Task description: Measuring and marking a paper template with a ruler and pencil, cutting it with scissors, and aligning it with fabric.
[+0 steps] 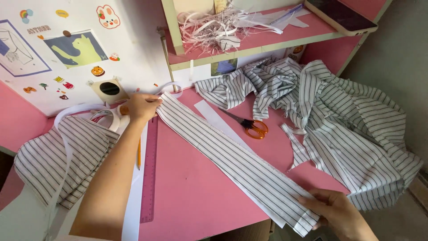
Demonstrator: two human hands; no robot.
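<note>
A long strip of black-and-white striped fabric (227,154) lies diagonally across the pink desk (191,192). My left hand (140,107) presses on its far end near the wall. My right hand (334,212) pinches its near end at the desk's front edge. A white paper strip (218,120) lies under the fabric. Orange-handled scissors (252,126) rest just beyond the strip's middle. A purple ruler (149,174) and a pencil (139,154) lie beside my left forearm.
A crumpled striped shirt (339,111) covers the right side of the desk. More folded striped fabric (62,156) sits at the left with a roll of white tape (107,118). A shelf (249,42) above holds shredded paper and a phone (341,15).
</note>
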